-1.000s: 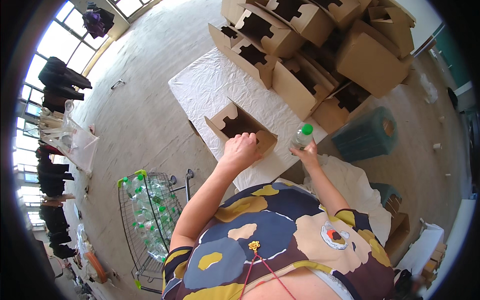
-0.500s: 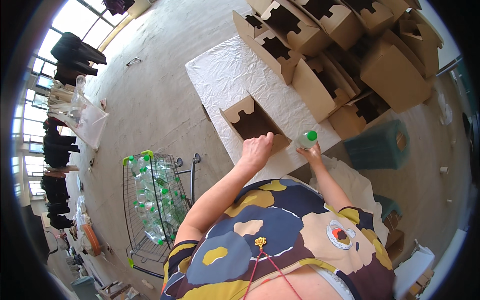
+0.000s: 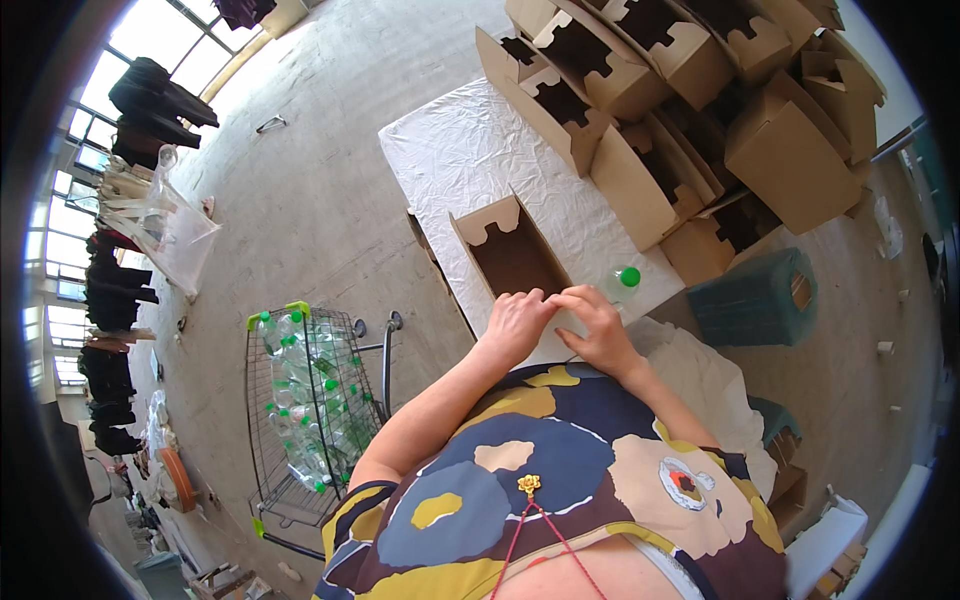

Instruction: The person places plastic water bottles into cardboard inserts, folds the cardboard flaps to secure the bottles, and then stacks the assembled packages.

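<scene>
An uncovered brown cardboard box lies on the white-covered table, its notched far flap raised. At its near edge my left hand is closed, with the fingers curled over the cardboard. My right hand has its fingers bent against the same edge, their tips meeting those of the left hand. What lies under both sets of fingertips is hidden. Just beyond my right hand a clear plastic bottle with a green cap stands on the table, apart from the fingers.
More opened cardboard boxes are stacked at the table's far right. A wire shopping cart full of green-capped bottles stands to my left. A teal container stands right of the table. Dark garments hang along the windows.
My right hand has let go of the bottle, which now stands on the table, and has moved left to the box edge beside my left hand. The left hand stays at the box.
</scene>
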`<state>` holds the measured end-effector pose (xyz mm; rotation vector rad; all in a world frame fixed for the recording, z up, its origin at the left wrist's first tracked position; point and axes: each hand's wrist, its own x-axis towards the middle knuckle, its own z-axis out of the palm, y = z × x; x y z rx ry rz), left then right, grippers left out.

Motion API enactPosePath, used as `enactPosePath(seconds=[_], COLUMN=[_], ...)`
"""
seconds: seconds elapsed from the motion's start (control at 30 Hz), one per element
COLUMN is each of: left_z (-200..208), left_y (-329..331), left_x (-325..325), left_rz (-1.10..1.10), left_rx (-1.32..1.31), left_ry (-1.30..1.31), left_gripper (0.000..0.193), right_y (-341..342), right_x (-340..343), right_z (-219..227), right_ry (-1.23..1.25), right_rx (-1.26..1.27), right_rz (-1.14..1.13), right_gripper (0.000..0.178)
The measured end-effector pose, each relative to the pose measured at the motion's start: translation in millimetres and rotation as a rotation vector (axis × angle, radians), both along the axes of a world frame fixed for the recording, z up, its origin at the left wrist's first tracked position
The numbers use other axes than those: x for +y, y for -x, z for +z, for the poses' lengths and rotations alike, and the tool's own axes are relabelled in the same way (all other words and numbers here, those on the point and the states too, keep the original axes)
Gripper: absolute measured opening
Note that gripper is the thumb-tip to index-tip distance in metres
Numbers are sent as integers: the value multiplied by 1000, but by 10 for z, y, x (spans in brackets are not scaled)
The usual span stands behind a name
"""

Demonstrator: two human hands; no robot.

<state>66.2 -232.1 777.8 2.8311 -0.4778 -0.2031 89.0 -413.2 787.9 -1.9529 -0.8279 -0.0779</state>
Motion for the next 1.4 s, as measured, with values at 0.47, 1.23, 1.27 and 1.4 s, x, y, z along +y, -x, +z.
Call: enactPosePath(seconds=[0.47, 1.23, 1.27, 1.4], left_z=[133, -131, -146, -241], left_y=[-670, -1225, -1216, -1137], left_x=[778, 959, 949, 930], left_rz=[141, 397, 405, 419], left_rx=[104, 44, -25, -293], left_ry=[-331, -94, -44, 97], left_gripper=[23, 65, 66, 64], right_y=[-37, -50, -50, -58], right_x=[301, 384, 374, 286], right_z=[-236, -284, -270, -22], right_ry=[445, 382, 403, 226], right_rx=[-274, -99, -86, -61], right_rz=[17, -9, -4, 50], right_gripper=[9, 8, 8, 15])
